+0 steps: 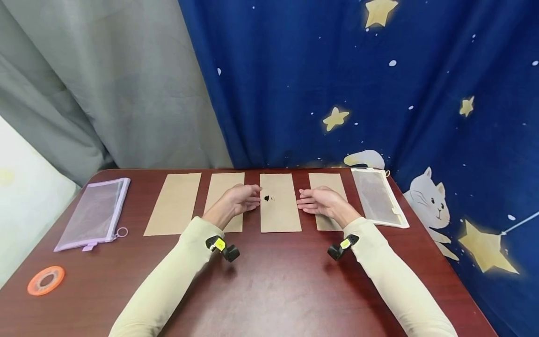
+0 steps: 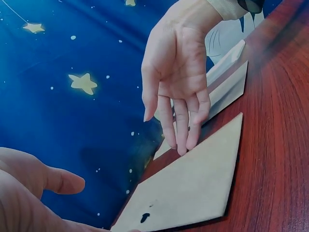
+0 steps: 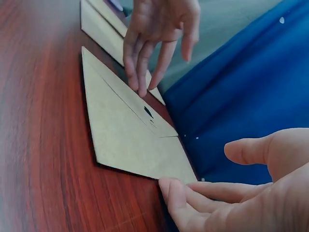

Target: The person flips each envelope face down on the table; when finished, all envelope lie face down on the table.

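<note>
A brown kraft-paper envelope (image 1: 280, 210) lies in the middle of the row, with a small black mark on its face. In the right wrist view a flap line crosses this envelope (image 3: 123, 130). My left hand (image 1: 241, 198) is at its left edge, palm turned inward and fingers loosely extended. On the opposite side my right hand (image 1: 323, 202) mirrors it, fingertips right at the right edge. Nothing is held in either hand. Behind my left hand lies another kraft envelope (image 1: 223, 182), and a further one (image 1: 330, 180) lies partly under my right hand in the head view.
Far left in the row is one more kraft envelope (image 1: 173, 206). A purple mesh zip pouch (image 1: 93, 210) and an orange tape roll (image 1: 34, 284) lie on the left. A white mesh zip pouch (image 1: 379, 199) lies at right. Curtains (image 1: 286, 93) hang behind the dark red table (image 1: 269, 290).
</note>
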Tool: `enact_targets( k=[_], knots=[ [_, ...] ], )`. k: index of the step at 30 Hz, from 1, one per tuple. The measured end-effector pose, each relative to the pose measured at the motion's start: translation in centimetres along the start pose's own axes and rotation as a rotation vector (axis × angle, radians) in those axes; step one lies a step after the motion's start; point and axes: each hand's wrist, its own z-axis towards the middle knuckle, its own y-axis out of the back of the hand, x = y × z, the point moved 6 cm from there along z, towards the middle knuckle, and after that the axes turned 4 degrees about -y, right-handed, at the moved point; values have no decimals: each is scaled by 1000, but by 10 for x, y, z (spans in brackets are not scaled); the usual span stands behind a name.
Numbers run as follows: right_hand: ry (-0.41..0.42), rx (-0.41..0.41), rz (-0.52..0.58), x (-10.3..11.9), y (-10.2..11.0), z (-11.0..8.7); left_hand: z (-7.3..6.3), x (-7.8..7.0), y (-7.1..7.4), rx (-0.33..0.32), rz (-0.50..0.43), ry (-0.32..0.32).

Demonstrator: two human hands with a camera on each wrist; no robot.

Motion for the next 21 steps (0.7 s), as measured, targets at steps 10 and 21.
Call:
enact_targets(
  k=[10, 21],
  knots=[
    [183, -117, -20, 0, -15, -5, -1, 1, 9, 62, 2, -49],
    [332, -301, 112, -13, -22, -8, -11, -2, 20, 72, 37, -75]
  ],
)
